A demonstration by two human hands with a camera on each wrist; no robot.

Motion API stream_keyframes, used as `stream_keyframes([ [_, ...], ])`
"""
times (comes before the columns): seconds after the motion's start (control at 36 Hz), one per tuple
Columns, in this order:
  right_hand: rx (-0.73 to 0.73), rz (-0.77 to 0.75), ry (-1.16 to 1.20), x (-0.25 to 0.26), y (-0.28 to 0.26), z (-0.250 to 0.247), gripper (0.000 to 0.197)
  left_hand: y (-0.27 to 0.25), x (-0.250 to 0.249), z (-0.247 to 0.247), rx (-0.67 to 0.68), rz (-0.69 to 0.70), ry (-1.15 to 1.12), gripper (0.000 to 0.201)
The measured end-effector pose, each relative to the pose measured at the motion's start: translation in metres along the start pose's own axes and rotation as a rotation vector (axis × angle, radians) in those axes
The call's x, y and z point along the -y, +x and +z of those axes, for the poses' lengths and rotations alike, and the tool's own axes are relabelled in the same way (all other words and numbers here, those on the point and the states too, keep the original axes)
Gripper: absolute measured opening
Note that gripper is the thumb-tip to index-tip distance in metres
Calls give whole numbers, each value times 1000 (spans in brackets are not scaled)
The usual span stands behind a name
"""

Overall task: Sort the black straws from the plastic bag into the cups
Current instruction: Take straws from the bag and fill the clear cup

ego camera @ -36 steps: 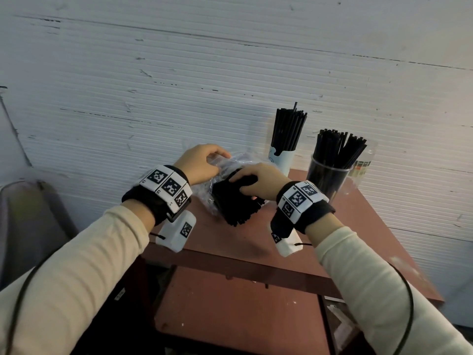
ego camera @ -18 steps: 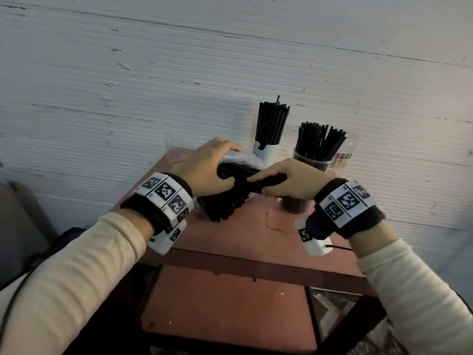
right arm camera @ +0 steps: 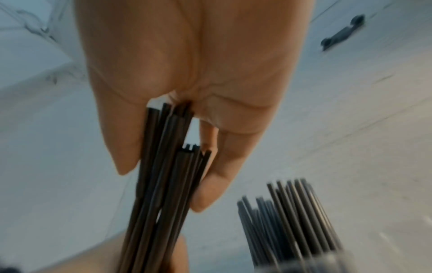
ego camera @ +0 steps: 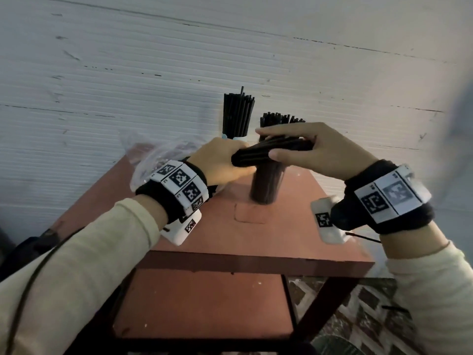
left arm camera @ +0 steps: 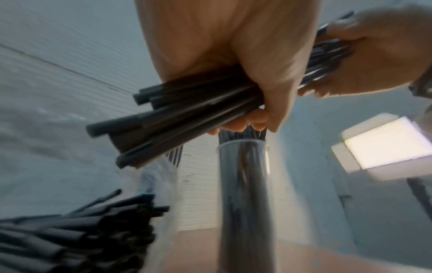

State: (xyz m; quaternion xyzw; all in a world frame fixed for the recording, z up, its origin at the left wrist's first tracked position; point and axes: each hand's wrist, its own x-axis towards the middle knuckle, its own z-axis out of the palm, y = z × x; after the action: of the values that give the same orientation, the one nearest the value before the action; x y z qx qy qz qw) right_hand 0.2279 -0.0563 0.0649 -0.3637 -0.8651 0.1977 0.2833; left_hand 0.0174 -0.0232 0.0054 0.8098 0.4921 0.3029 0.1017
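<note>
A bundle of black straws [ego camera: 258, 153] lies level in the air just above a clear cup [ego camera: 266, 187] packed with black straws. My left hand [ego camera: 227, 163] grips the bundle's left end, fingers curled round it [left arm camera: 261, 114]. My right hand [ego camera: 272, 144] pinches the right end between thumb and fingers; the right wrist view shows those straws [right arm camera: 163, 175] against the palm. A white cup holding thin black straws [ego camera: 238, 114] stands behind, against the wall. The plastic bag [ego camera: 153, 155] lies at the table's back left with more black straws [left arm camera: 81, 236] in it.
The small red-brown table [ego camera: 281, 237] stands against a white ribbed wall [ego camera: 128, 73], with a lower shelf [ego camera: 204, 303] under it. Patterned floor shows at the right. A third cup is hidden behind my right hand.
The bundle has come out of the bag and risen to the right, above the clear cup. My left hand moved from the bag onto the bundle's left end; my right hand slid along it.
</note>
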Motion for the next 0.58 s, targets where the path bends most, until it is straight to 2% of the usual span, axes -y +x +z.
stream_keyframes([
  [0.08, -136, -57, 65, 8, -3, -14, 43, 3, -10, 6, -54, -26, -191, 14],
  [0.14, -263, -110, 53, 14, 0, -16, 47, 6, -20, 13, -82, -42, -261, 23],
  [0.22, -438, -222, 15, 20, 8, -10, 53, 8, -34, 26, -75, -47, -440, 22],
  [0.31, -523, -305, -19, 19, 16, 2, 48, 6, -40, 37, -45, -77, -588, 21],
  [0.36, -525, -277, -84, 13, 21, 9, 39, 5, -38, 44, -9, -101, -669, 16],
  [0.42, -413, -207, -179, 4, 22, 17, 31, 3, -33, 49, 31, -118, -735, 18],
  [0.5, -215, -164, -271, -11, 17, 28, 26, -3, -26, 54, 75, -157, -779, 43],
  [0.56, -210, -167, -259, -15, 14, 31, 26, -4, -24, 56, 79, -169, -780, 54],
  [0.58, -231, -169, -241, -16, 14, 32, 25, -5, -24, 56, 79, -168, -773, 53],
])
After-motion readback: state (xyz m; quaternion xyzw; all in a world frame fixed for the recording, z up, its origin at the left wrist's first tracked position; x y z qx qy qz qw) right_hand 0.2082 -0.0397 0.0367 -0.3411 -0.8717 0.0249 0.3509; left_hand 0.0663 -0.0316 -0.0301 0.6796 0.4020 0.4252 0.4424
